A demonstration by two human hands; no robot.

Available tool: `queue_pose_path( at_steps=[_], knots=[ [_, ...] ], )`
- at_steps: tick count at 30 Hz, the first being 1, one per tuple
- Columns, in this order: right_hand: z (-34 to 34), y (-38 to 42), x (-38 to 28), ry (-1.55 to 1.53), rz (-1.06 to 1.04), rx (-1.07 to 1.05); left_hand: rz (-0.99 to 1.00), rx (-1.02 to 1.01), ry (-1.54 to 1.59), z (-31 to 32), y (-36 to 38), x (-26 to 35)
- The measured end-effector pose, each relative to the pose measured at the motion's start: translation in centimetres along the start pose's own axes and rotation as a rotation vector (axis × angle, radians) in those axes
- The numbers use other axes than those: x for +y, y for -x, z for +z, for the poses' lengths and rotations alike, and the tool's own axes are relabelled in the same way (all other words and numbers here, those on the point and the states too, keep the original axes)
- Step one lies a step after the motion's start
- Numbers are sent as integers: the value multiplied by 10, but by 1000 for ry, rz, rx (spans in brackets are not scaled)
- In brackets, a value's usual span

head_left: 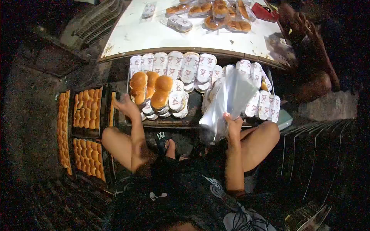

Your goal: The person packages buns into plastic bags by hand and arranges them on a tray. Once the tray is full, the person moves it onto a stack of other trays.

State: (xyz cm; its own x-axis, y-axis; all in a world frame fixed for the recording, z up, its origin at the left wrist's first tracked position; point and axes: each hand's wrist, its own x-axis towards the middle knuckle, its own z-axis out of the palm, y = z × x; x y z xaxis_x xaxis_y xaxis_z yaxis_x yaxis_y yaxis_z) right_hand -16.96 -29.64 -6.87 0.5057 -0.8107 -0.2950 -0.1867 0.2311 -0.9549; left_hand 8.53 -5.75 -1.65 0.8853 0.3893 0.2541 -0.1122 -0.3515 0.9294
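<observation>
A stack of clear plastic bags [227, 98] is in my right hand [233, 125], which pinches it near the lower edge. The bags reach up and forward over rows of buns in printed white paper [264, 106]. At the left of the tray, my left hand [127, 106] has its fingers apart and holds nothing. Close beside it, brown-topped buns [161, 90] sit over more paper-lined buns. Several buns with their printed paper side up [175, 63] line the back of the tray.
Ahead stands a white table [131, 38] bearing bagged buns [200, 10] and a red pouch [265, 12]. Trays of baked buns [88, 107] lie at the left on the floor. Another person's arm [320, 46] is at the far right. A slatted rack [316, 150] stands at my right.
</observation>
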Motion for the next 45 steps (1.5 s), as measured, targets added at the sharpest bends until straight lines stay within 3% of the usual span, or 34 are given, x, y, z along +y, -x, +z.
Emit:
queue_pose_path(
  at_steps=[1, 3, 4, 5, 6, 7, 8, 9, 11, 12, 13, 15, 17, 20, 21, 23, 25, 27, 28, 29, 30, 31, 32, 33, 34, 35, 37, 38, 40, 41, 42, 43, 45],
  knots=[
    [-4, -3, 1, 4, 4, 16, 390, 217, -212, 1, 19, 11],
    [-13, -10, 2, -28, -74, 226, -81, -475, 855, 18, 75, -32],
    [-13, -1, -27, -152, -41, 246, -9, -709, 361, 25, 113, 2],
    [-16, -2, -28, -146, -45, 252, -205, -1059, 121, 44, 143, -10],
    [-20, -3, -30, -236, -98, 255, -210, -1132, -35, 57, 169, -7],
    [-25, -5, -32, -326, -155, 255, -228, -1109, -109, 78, 192, -22],
    [-29, -2, -39, -350, -192, 190, -112, -1080, -227, 105, 211, -73],
    [-31, -5, -31, -343, -207, 192, -70, -1102, -482, 113, 220, -61],
    [-32, -15, -11, -420, 48, -64, -104, -1053, -327, 121, 237, -62],
    [-19, -9, -28, -416, 179, -158, 373, -988, -621, 138, 254, -85],
    [4, -6, -43, -416, 308, -255, 280, -1016, -499, 142, 259, -114],
    [57, -23, -5, -521, 450, -235, 250, -1085, -425, 135, 248, -98],
    [102, -33, 11, 184, 62, -11, 237, -1136, -397, 128, 241, -96],
    [96, -48, 1, 61, 139, -15, 237, -1207, -362, 119, 225, -82],
    [86, -40, -21, 133, 71, 49, 232, -1232, -351, 117, 218, -74],
    [72, -77, 37, 207, -221, 135, 224, -1249, -339, 114, 206, -61],
    [50, -96, 58, 202, -215, 88, 315, -1280, -495, 107, 186, -40],
    [34, -90, 23, 195, -284, 133, 138, -1242, -651, 71, 154, 33],
    [26, -94, 11, 173, -157, 83, -7, -1395, -581, 72, 132, 12],
    [24, -95, 4, 146, -25, 37, 13, -1495, -437, 50, 105, 52],
    [30, -92, -1, 140, -11, 34, 363, -1227, -377, 49, 90, 17],
    [35, -87, -7, 117, -147, 35, 288, -1254, -528, 34, 66, 70],
    [40, -83, -8, 95, -289, 34, 172, -1147, -357, 22, 49, 95],
    [46, -81, -5, 96, -294, 30, 476, -757, -126, 35, 29, 41],
    [55, -79, 2, 90, -291, -30, 330, -816, -314, 30, 7, 69],
    [64, -76, 6, 86, -287, -90, 251, -796, -205, 28, -1, 90],
    [89, -68, -2, 408, -255, -155, 251, -552, -384, 43, -21, 63],
    [98, -57, -13, 361, -296, -203, 250, -549, -387, 47, -20, 48],
    [100, -69, 18, 267, -211, -256, 465, -252, -532, 56, -21, 33],
    [99, -84, 49, 180, -120, -306, 470, -245, -528, 52, -16, 42],
    [91, -109, 103, 308, -206, -232, 530, -230, -453, 40, 3, 54],
    [82, -111, 105, 306, -209, -232, 591, -216, -378, 31, 23, 60],
    [69, -110, 108, 616, -303, -417, 424, -553, -256, 23, 75, 33]
  ],
)
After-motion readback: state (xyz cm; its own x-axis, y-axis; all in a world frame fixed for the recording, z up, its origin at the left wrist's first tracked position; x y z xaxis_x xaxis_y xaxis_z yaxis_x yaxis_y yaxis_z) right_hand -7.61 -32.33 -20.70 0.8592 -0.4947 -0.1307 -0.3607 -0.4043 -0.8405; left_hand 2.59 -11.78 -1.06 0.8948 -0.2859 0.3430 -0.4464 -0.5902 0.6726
